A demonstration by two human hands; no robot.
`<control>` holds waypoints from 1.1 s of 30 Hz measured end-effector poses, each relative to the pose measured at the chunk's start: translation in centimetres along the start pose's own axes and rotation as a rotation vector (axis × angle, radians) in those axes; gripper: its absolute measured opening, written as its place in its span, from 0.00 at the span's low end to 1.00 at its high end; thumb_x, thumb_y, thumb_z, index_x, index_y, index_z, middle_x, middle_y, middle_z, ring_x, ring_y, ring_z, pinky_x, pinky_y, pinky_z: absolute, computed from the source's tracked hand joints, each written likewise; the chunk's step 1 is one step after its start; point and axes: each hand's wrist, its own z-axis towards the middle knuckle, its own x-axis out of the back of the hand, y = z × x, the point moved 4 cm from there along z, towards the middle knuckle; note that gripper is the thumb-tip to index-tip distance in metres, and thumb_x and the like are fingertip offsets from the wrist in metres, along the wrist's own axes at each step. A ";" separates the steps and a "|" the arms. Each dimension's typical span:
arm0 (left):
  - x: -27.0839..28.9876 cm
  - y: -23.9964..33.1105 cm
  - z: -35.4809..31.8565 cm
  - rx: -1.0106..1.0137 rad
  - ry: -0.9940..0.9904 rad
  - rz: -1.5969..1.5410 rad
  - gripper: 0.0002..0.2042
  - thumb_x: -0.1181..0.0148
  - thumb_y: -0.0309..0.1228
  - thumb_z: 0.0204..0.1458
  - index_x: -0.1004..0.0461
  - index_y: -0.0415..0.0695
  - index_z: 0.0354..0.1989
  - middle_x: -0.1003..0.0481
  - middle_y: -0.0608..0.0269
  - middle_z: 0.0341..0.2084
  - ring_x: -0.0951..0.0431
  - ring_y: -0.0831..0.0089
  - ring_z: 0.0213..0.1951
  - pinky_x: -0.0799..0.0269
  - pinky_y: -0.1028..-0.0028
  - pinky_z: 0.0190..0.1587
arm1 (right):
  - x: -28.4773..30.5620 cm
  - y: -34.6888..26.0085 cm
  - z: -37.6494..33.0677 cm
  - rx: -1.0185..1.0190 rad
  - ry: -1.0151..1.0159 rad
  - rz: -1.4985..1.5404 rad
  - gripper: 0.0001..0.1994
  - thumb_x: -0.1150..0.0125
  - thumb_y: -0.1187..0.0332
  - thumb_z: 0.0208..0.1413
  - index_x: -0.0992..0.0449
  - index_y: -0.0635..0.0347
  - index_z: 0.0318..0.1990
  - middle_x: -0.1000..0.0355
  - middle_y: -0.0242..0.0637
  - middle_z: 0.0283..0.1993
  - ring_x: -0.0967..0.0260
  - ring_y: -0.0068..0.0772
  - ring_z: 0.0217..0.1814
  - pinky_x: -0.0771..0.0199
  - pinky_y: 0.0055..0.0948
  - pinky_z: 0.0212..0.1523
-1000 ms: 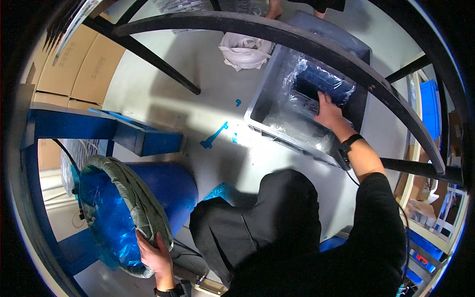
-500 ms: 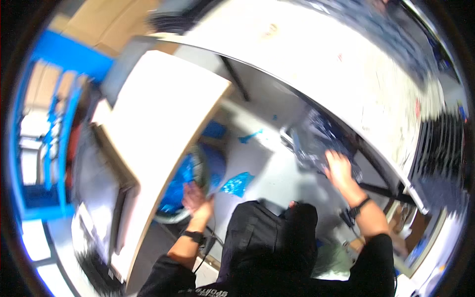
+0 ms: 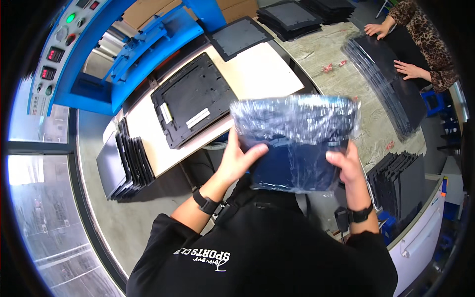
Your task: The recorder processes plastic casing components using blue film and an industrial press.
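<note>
A dark, flat package in clear plastic wrap [image 3: 296, 163] is held up in front of my chest. My left hand [image 3: 236, 161] grips its left edge, thumb across the face. On the opposite edge my right hand [image 3: 349, 164] is closed, its thumb pressing the wrap. The upper part of the plastic is crinkled and shiny; what lies inside is dark blue to black and hard to make out. Beyond my left hand, a black rectangular tray-like fixture [image 3: 195, 99] with two pale strips lies on the light wooden tabletop [image 3: 267, 67].
A blue machine [image 3: 195, 17] with a control panel stands at the far left. Stacks of thin black panels sit at left [image 3: 126, 166], far back [image 3: 289, 20] and right [image 3: 398, 185]. At the far right, a co-worker's hands [image 3: 413, 71] rest on a long dark panel stack [image 3: 383, 81].
My hands were low and apart, the left beside blue plastic under the table, the right on a plastic-covered dark thing. Now both hold the wrapped package raised; the view has swung up.
</note>
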 end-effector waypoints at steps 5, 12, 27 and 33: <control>7.1 6.2 -0.4 -0.122 0.275 0.085 0.36 0.36 0.32 0.51 0.52 0.35 0.63 0.34 0.49 0.52 0.32 0.67 0.52 0.33 0.69 0.54 | -9.1 0.4 6.9 -0.074 -0.101 0.239 0.19 0.40 0.66 0.56 0.31 0.66 0.52 0.27 0.37 0.47 0.28 0.28 0.46 0.28 0.28 0.48; 19.7 5.7 -2.3 -0.249 0.495 0.723 0.39 0.39 0.39 0.52 0.53 0.29 0.64 0.39 0.35 0.57 0.38 0.49 0.60 0.45 0.60 0.63 | -20.3 4.0 11.7 -0.152 -0.194 0.286 0.22 0.42 0.65 0.58 0.35 0.67 0.57 0.29 0.39 0.50 0.29 0.30 0.48 0.27 0.30 0.49; 24.8 15.0 0.5 -1.287 0.062 1.381 0.11 0.37 0.32 0.44 0.25 0.43 0.36 0.28 0.62 0.38 0.29 0.66 0.41 0.33 0.68 0.41 | -29.8 -9.2 13.7 0.207 -0.544 -0.489 0.29 0.35 0.67 0.48 0.38 0.71 0.56 0.32 0.39 0.51 0.35 0.27 0.52 0.36 0.28 0.56; 21.5 18.8 -1.0 -1.455 0.103 1.548 0.13 0.41 0.37 0.48 0.25 0.49 0.42 0.29 0.68 0.42 0.31 0.75 0.43 0.37 0.73 0.40 | -32.0 -12.9 14.2 0.366 -0.733 -0.813 0.24 0.31 0.65 0.47 0.33 0.70 0.47 0.26 0.43 0.39 0.29 0.27 0.42 0.29 0.29 0.44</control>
